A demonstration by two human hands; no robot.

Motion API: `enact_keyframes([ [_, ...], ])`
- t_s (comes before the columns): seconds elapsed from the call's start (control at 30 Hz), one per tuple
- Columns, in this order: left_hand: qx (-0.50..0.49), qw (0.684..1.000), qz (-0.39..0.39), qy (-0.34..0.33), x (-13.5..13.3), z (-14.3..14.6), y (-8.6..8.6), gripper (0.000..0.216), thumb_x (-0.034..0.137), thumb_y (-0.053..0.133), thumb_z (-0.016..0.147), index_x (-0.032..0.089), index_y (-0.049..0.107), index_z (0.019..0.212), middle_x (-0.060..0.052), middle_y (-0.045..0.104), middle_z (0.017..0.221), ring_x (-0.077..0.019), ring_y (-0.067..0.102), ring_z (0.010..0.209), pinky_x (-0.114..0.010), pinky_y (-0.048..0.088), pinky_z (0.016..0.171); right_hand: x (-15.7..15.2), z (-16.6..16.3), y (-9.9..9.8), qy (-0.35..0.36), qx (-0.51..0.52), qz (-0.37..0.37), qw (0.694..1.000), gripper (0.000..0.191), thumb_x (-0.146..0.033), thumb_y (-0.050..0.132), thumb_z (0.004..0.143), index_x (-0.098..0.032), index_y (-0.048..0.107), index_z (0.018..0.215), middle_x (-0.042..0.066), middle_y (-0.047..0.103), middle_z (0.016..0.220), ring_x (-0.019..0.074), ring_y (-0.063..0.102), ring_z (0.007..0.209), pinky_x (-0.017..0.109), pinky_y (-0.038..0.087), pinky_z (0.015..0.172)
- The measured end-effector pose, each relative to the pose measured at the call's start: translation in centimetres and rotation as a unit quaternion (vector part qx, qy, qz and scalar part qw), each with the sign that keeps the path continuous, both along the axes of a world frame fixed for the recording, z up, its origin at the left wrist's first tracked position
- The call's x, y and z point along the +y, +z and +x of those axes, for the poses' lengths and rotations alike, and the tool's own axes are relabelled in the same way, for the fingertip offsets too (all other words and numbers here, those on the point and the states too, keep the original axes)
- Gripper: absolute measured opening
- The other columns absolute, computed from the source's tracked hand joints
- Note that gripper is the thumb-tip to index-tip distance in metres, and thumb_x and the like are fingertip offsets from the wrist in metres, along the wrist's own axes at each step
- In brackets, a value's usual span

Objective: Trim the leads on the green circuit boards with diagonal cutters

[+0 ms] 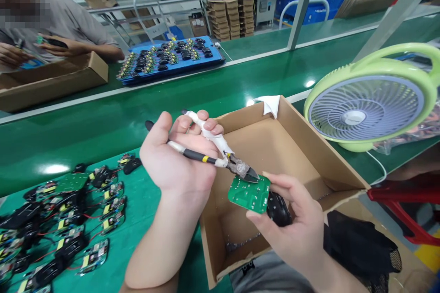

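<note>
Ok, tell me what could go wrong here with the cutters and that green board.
1. The cutters in the left hand bite at the green board's top edge, close to the right hand's fingertips; a slip could nick a finger.
2. The board is held above the open cardboard box, and the jaws point toward its far side, so cut bits might fly past it onto the green mat.
3. The black part under the board is held by the same hand and might drop.

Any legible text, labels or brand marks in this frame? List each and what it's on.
None can be read.
Green circuit board in the right hand: white markings, too small to read.
Pale green desk fan: hub mark blurred.
Stacked brown cardboard boxes at the back: no legible print.
Wrapped-handle cutting pliers in the left hand: no marking visible.
</note>
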State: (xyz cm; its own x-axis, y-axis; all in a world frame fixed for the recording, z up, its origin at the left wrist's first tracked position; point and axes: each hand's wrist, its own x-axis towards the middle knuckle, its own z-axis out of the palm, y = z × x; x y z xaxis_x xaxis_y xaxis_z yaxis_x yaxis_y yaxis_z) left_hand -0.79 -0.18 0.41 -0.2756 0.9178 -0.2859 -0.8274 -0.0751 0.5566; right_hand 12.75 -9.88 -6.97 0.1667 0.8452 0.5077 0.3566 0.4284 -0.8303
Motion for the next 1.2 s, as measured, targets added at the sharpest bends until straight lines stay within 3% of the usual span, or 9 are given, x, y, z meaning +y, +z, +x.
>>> enact_keyframes([
  [0.7, 0.022, 0.999, 0.041, -0.02, 0.01, 0.07, -0.28, 0.039, 0.037, 0.032, 0.099, 0.019, 0.03, 0.064, -0.003, 0.044, 0.071, -0.01, 0.046, 0.055, -0.023, 0.043, 0.051, -0.17, 0.07, -0.01, -0.015, -0.036, 0.024, 0.999, 0.038, -0.044, 0.081, 0.086, -0.018, 0.067, 0.11, 0.004, 0.082, 0.086, 0.0178, 0.079, 0.07, 0.025, 0.068, 0.07],
  [0.93, -0.031, 1.0, 0.006, -0.003, 0.14, 0.04, 0.06, 0.039, 0.037, 0.031, 0.102, 0.023, 0.019, 0.068, 0.001, 0.036, 0.064, -0.0095, 0.038, 0.048, -0.022, 0.038, 0.043, -0.25, -0.05, -0.11, -0.012, -0.065, 0.046, 0.997, 0.038, -0.043, 0.081, 0.086, -0.018, 0.067, 0.112, 0.005, 0.082, 0.088, 0.0186, 0.079, 0.072, 0.027, 0.067, 0.07],
  [1.2, -0.019, 0.999, 0.044, 0.009, 0.23, -0.36, 0.51, 0.039, 0.03, 0.026, 0.104, 0.022, 0.011, 0.068, 0.002, 0.033, 0.058, -0.0076, 0.028, 0.043, -0.019, 0.031, 0.04, -0.25, -0.36, -0.04, 0.017, -0.068, 0.045, 0.997, 0.036, -0.039, 0.082, 0.087, -0.021, 0.066, 0.114, 0.004, 0.082, 0.088, 0.0196, 0.078, 0.072, 0.03, 0.066, 0.07],
])
